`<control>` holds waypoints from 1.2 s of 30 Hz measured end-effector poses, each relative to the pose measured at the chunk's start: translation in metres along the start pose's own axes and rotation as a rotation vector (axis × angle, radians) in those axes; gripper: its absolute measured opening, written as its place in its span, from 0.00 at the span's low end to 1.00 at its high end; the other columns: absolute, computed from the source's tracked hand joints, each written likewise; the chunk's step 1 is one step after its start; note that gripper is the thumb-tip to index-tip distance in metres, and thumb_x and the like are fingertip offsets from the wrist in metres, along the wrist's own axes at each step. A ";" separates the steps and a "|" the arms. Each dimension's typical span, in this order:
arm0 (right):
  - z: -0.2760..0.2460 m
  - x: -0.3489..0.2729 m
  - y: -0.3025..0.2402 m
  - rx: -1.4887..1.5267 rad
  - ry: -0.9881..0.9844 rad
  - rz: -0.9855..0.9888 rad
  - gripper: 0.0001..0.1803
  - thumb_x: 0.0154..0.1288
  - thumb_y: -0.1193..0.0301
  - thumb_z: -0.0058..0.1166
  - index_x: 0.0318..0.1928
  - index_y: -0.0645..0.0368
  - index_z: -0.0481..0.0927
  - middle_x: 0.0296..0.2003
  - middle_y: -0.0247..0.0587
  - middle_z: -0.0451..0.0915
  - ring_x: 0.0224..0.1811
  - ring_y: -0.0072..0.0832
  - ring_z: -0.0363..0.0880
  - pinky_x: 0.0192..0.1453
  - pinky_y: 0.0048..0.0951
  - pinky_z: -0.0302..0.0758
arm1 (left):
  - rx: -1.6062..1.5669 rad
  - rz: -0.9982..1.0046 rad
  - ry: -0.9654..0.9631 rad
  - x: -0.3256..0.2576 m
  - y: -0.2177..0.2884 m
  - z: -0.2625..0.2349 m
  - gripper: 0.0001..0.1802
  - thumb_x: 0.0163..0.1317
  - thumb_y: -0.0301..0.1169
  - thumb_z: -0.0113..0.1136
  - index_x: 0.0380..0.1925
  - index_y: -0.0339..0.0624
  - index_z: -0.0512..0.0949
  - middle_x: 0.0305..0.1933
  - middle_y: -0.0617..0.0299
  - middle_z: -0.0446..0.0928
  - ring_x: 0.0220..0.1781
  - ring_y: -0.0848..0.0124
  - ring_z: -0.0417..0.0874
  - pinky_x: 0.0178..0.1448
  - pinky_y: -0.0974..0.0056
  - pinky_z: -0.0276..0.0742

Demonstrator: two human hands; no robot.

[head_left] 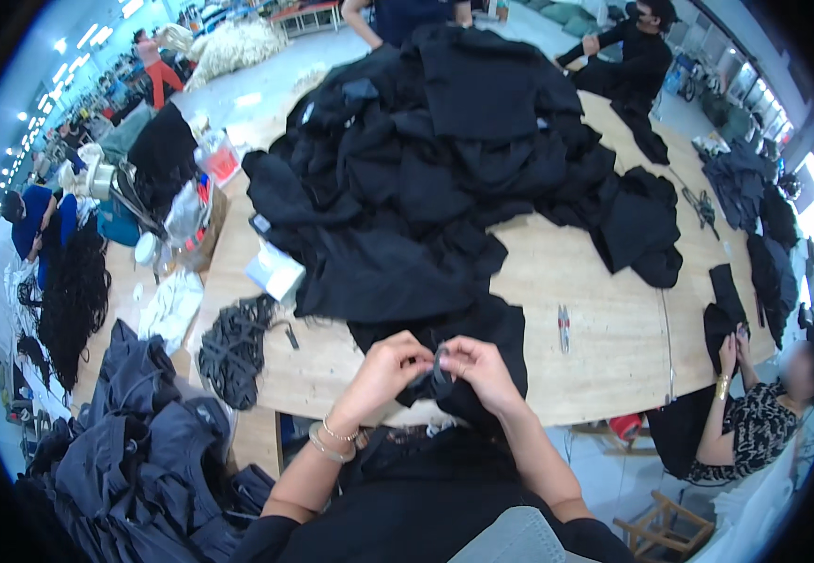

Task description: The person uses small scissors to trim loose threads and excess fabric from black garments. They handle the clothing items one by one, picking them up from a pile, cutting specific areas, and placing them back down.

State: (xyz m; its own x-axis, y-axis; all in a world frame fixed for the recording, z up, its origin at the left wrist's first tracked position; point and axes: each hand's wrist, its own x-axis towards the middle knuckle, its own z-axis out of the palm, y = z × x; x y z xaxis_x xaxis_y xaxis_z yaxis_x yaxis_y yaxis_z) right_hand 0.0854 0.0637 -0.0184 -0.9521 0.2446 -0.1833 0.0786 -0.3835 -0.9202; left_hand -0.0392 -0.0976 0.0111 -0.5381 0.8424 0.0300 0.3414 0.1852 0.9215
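My left hand (pixel 395 368) and my right hand (pixel 475 369) meet at the near edge of the table, fingertips pinched close together. Between them is a narrow dark grey strip (pixel 441 368), bent into a small loop, which both hands pinch. Beneath them a black garment (pixel 502 338) lies partly on the table and hangs toward my lap. My fingers cover part of the strip, so where it joins the cloth cannot be made out. Just beyond rises a large heap of black garments (pixel 407 169).
Thread snips (pixel 563 328) lie to the right; a tangle of dark grey strips (pixel 235 349) and a white packet (pixel 276 272) to the left. Dark garments (pixel 158 460) are piled at lower left. A seated co-worker (pixel 749 422) handles black cloth at right, near a wooden stool (pixel 665 525).
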 end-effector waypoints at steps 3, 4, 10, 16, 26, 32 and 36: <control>-0.002 -0.002 -0.003 0.023 -0.022 0.019 0.05 0.69 0.77 0.60 0.44 0.62 0.81 0.36 0.28 0.82 0.37 0.13 0.78 0.42 0.18 0.74 | -0.048 -0.028 -0.005 0.000 -0.004 0.003 0.08 0.57 0.18 0.67 0.38 0.33 0.84 0.35 0.63 0.76 0.33 0.75 0.77 0.38 0.69 0.74; -0.002 -0.002 -0.005 0.007 -0.035 0.017 0.05 0.69 0.77 0.60 0.44 0.62 0.81 0.36 0.28 0.82 0.37 0.13 0.78 0.42 0.18 0.74 | -0.062 -0.005 -0.003 0.000 -0.005 0.003 0.08 0.57 0.19 0.68 0.38 0.34 0.84 0.35 0.63 0.76 0.32 0.75 0.77 0.38 0.69 0.74; -0.002 -0.006 -0.003 -0.114 -0.093 0.025 0.04 0.69 0.77 0.61 0.43 0.63 0.81 0.34 0.30 0.82 0.35 0.14 0.79 0.40 0.19 0.77 | -0.116 0.011 -0.114 -0.003 -0.012 0.002 0.06 0.62 0.20 0.64 0.39 0.32 0.81 0.39 0.63 0.74 0.36 0.77 0.76 0.42 0.70 0.74; -0.001 -0.008 0.004 -0.021 -0.004 -0.033 0.03 0.71 0.79 0.57 0.43 0.63 0.79 0.34 0.32 0.81 0.34 0.15 0.79 0.39 0.19 0.76 | -0.189 0.035 -0.121 0.000 -0.012 0.009 0.05 0.63 0.19 0.63 0.39 0.32 0.80 0.42 0.61 0.76 0.40 0.75 0.79 0.45 0.69 0.76; 0.003 -0.012 0.022 -0.347 0.150 -0.239 0.06 0.66 0.83 0.56 0.39 0.62 0.84 0.31 0.30 0.79 0.30 0.13 0.74 0.35 0.19 0.71 | -0.031 0.075 -0.091 0.007 -0.017 0.017 0.05 0.58 0.20 0.67 0.35 0.31 0.82 0.37 0.58 0.82 0.40 0.67 0.84 0.47 0.65 0.78; -0.014 -0.015 0.008 -0.366 0.014 -0.218 0.07 0.64 0.86 0.55 0.40 0.64 0.81 0.34 0.33 0.80 0.36 0.18 0.80 0.39 0.22 0.75 | -0.130 0.028 -0.143 0.012 -0.013 0.020 0.05 0.58 0.18 0.65 0.35 0.31 0.81 0.36 0.58 0.81 0.40 0.70 0.83 0.47 0.68 0.77; -0.014 -0.019 -0.006 -0.758 0.012 -0.294 0.07 0.61 0.83 0.59 0.39 0.64 0.77 0.33 0.38 0.79 0.35 0.24 0.81 0.37 0.27 0.76 | -0.114 0.026 -0.139 0.008 -0.010 0.023 0.05 0.60 0.18 0.63 0.36 0.31 0.79 0.35 0.58 0.79 0.38 0.72 0.81 0.45 0.68 0.77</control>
State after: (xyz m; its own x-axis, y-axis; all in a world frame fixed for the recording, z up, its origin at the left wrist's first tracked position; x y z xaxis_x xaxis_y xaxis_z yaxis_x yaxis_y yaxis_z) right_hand 0.1072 0.0742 -0.0145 -0.9620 0.2529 0.1027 0.0086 0.4041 -0.9147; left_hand -0.0295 -0.0808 -0.0067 -0.4156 0.9095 0.0077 0.2599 0.1106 0.9593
